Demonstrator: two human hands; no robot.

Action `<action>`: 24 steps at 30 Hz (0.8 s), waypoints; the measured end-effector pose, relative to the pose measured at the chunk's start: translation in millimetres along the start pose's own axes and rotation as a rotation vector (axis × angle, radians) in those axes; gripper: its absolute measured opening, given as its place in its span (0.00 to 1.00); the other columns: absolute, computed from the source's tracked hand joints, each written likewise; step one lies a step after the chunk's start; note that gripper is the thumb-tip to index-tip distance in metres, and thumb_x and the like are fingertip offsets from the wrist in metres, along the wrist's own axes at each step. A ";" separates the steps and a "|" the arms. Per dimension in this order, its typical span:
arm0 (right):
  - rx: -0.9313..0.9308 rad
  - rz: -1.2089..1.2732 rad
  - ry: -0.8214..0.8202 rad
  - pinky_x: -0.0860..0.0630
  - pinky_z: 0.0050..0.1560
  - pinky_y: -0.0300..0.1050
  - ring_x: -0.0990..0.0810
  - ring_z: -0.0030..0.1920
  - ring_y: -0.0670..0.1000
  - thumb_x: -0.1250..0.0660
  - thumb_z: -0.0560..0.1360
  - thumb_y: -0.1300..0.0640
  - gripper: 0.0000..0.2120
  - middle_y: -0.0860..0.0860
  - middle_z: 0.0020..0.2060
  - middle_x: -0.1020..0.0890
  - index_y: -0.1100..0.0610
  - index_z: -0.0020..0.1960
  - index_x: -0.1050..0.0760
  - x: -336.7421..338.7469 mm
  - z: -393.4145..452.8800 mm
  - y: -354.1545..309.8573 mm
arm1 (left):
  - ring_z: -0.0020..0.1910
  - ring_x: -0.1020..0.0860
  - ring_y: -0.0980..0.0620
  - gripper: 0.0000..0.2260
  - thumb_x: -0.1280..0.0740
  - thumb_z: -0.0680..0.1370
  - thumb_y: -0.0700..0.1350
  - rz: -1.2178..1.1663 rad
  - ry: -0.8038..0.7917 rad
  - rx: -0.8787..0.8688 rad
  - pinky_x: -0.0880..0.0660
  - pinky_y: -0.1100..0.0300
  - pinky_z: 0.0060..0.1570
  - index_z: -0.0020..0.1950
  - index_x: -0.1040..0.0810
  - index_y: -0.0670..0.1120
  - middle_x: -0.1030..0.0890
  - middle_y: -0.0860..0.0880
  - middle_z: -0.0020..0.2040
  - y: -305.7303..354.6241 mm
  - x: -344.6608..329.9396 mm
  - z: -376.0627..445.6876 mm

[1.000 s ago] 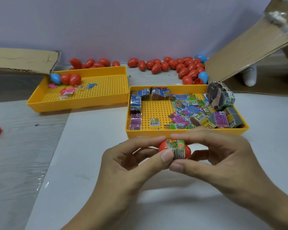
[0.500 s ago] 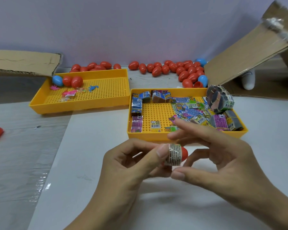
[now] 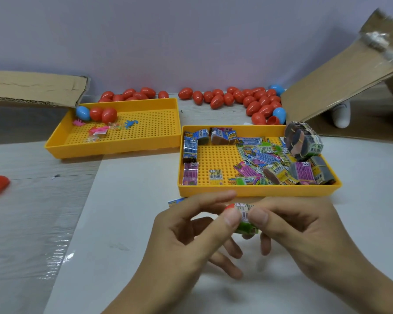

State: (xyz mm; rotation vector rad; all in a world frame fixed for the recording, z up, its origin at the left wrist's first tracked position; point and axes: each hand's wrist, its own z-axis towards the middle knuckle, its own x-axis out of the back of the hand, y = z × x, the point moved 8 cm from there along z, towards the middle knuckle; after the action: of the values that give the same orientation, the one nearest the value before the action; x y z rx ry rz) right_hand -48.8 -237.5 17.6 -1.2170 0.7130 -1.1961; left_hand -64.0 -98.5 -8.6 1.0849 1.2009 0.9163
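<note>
Since half a second back, the right hand point(image 3: 304, 234) had closed in. Its forefinger, which had been sticking out straight, was curled over the top, and its thumb had come up right beside the left thumb. The egg point(image 3: 229, 207) had turned too, so a green bit of its label point(image 3: 244, 215) showed underneath.

Both hands pinched the egg between thumb and forefinger, with the thumbs pressing on the label wrapped round it. The left hand point(image 3: 186, 236) had its other fingers loosely spread below. The egg was held up off the bench point(image 3: 134, 223), just in front of the near tray point(image 3: 259, 191), and only a sliver of red was peeking out.

That tray was full of loose labels and bundles. The far tray point(image 3: 114, 150) sat to the left with a few eggs in its corner. More eggs point(image 3: 216, 99) lay along the wall, next to a cardboard flap point(image 3: 340, 80).
</note>
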 end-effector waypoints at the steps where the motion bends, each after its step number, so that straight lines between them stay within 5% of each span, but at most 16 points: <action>1: -0.003 -0.002 -0.007 0.25 0.30 0.32 0.20 0.30 0.41 0.31 0.68 0.32 0.14 0.44 0.30 0.17 0.41 0.37 0.16 -0.1 0.0 0.7 | 0.30 0.19 0.45 0.13 0.26 0.68 0.50 0.017 0.000 -0.009 0.21 0.53 0.27 0.50 0.13 0.47 0.17 0.42 0.40 0.6 -0.1 0.2; 6: 0.088 -0.081 -0.014 0.21 0.32 0.43 0.17 0.45 0.50 0.20 0.63 0.42 0.26 0.49 0.48 0.15 0.44 0.60 0.19 5.5 -0.1 -7.5 | 0.28 0.20 0.46 0.15 0.26 0.67 0.53 -0.002 0.059 0.031 0.22 0.56 0.26 0.44 0.13 0.43 0.19 0.42 0.31 -1.2 7.1 3.9; 12: 0.484 -0.532 0.094 0.22 0.38 0.38 0.18 0.47 0.45 0.22 0.69 0.55 0.16 0.48 0.49 0.16 0.57 0.55 0.19 14.2 -0.9 -38.9 | 0.27 0.20 0.38 0.21 0.21 0.62 0.59 -0.030 0.157 0.131 0.24 0.57 0.24 0.40 0.14 0.41 0.20 0.36 0.32 -14.6 16.9 5.3; 16: 0.664 -0.903 0.407 0.25 0.48 0.35 0.20 0.46 0.43 0.24 0.73 0.55 0.15 0.46 0.52 0.18 0.54 0.58 0.22 84.8 8.7 -85.6 | 0.23 0.22 0.36 0.08 0.22 0.65 0.44 0.056 0.307 0.088 0.29 0.61 0.19 0.34 0.15 0.39 0.21 0.34 0.29 -21.1 28.8 10.1; 20: 0.462 -0.987 0.698 0.20 0.43 0.43 0.19 0.45 0.43 0.28 0.74 0.42 0.13 0.34 0.50 0.20 0.34 0.58 0.25 189.1 31.6 -134.5 | 0.24 0.21 0.45 0.13 0.29 0.72 0.34 0.237 0.279 0.077 0.26 0.64 0.23 0.28 0.16 0.43 0.20 0.39 0.27 -36.6 23.9 17.1; 24: -0.060 -1.153 0.837 0.31 0.67 0.57 0.28 0.67 0.55 0.27 0.68 0.36 0.33 0.53 0.67 0.25 0.46 0.70 0.29 268.3 61.3 -130.1 | 0.25 0.20 0.45 0.15 0.29 0.72 0.31 0.263 0.296 0.062 0.26 0.64 0.24 0.26 0.17 0.42 0.21 0.38 0.26 -37.5 22.6 19.5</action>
State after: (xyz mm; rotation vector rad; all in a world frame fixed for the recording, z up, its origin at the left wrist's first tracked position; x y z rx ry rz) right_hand 42.7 -460.7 203.3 -1.1538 0.6100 -2.7480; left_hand -41.7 -89.2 -49.9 1.2057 1.3548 1.2841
